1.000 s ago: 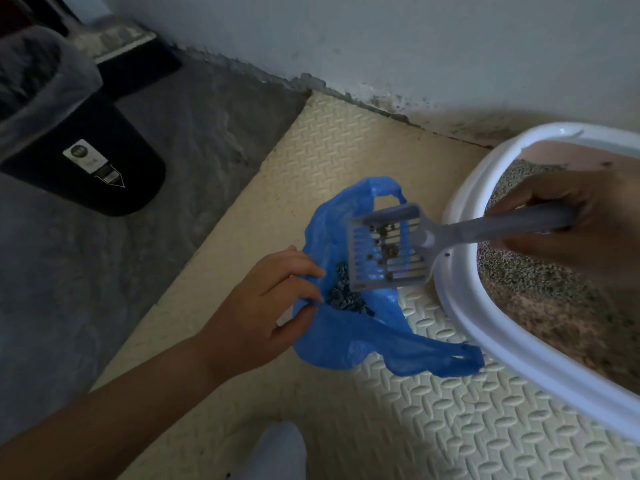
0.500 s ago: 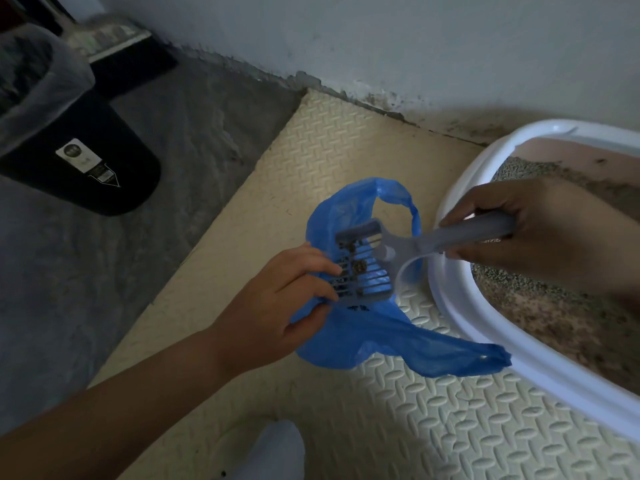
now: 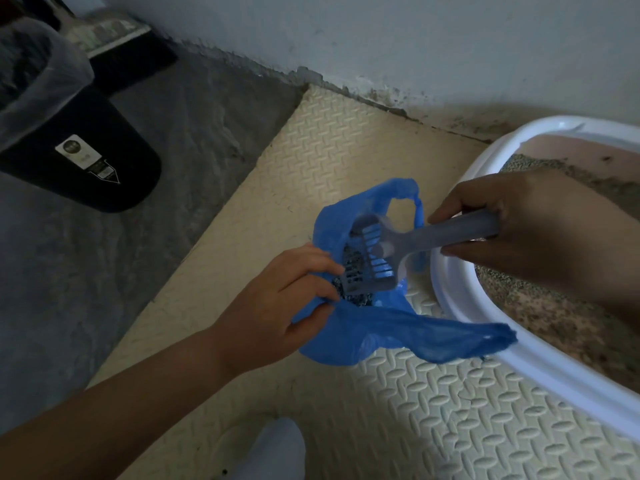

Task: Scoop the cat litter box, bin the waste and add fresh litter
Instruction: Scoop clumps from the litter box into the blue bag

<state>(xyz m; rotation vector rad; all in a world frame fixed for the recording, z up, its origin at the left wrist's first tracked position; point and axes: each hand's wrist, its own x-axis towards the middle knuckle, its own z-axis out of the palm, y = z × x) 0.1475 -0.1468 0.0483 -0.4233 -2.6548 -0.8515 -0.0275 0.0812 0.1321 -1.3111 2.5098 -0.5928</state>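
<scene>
Tipping into the blue bag (image 3: pixel 377 337), head view: grey slotted scoop (image 3: pixel 369 261), blade angled down into the bag mouth, handle running up-right toward the box. R hand (image 3: pixel 519 233) is wrapping fingers + thumb round the handle, gripping it above the white rim of the litter box (image 3: pixel 519 362). L hand (image 3: pixel 277 306) is pinching the bag's near-left edge btwn thumb and curled fingers, holding the mouth open.

Bag is lying on the cream embossed mat (image 3: pixel 329 150), just beside the box. One handle loop is standing up behind the scoop; the other is trailing flat to the right, tip lying against the rim. Dark clumps w/ grey grit are showing through the slots and sitting in the bag under the blade. Inside the box the litter (image 3: pixel 540 306) is looking grey-speckled w/ brownish patches.

Hard to read: blade is blurring slightly, so can't tell if anything is sitting on it. Box and R wrist are running off the right edge. Black bin (image 3: pixel 104 168) w/ clear liner (image 3: pixel 38 81) is standing upper left on grey floor (image 3: pixel 69 278), well apart from the bag, top cropped. Pale shape (image 3: pixel 273 448) is poking in at the bottom edge; can't tell what.
</scene>
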